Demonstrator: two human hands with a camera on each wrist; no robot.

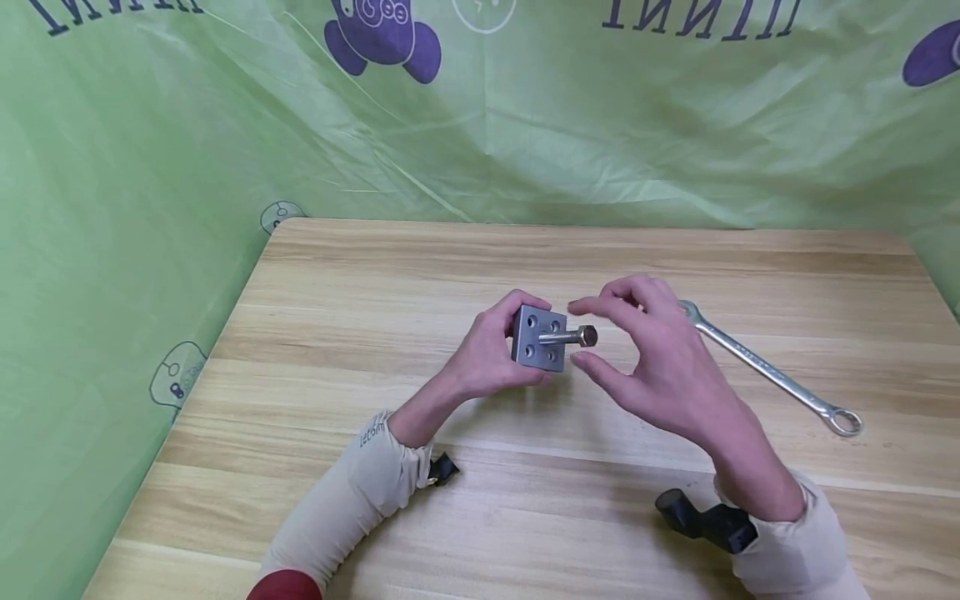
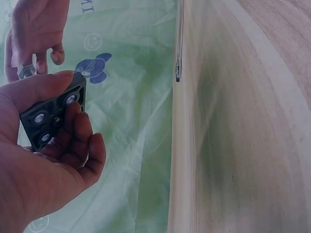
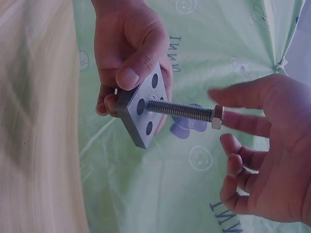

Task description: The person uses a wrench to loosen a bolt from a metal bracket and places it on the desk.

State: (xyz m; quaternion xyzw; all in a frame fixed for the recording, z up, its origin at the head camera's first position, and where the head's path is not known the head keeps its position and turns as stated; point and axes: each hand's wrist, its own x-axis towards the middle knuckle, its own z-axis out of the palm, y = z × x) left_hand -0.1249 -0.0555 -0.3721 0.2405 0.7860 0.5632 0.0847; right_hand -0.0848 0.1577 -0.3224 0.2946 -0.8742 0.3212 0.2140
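My left hand (image 1: 495,346) grips a square grey metal plate (image 1: 527,360) by its edges, thumb on one side and fingers on the other. Several round holes pierce the plate near its corners. From the middle of its face a threaded bolt (image 3: 182,110) sticks out towards the right, with a hex head (image 3: 217,117) at its outer end. My right hand (image 1: 660,358) is beside that head, thumb and forefinger spread apart with nothing held between them. In the left wrist view the plate's back (image 2: 58,109) shows, partly covered by the left thumb and fingers.
A long combination wrench (image 1: 772,372) lies on the wooden table (image 1: 360,283) to the right, its open end partly behind the right hand. Black wrist-worn devices (image 1: 705,521) stick out from both sleeves. Green printed cloth (image 1: 225,125) hangs behind and left of the table.
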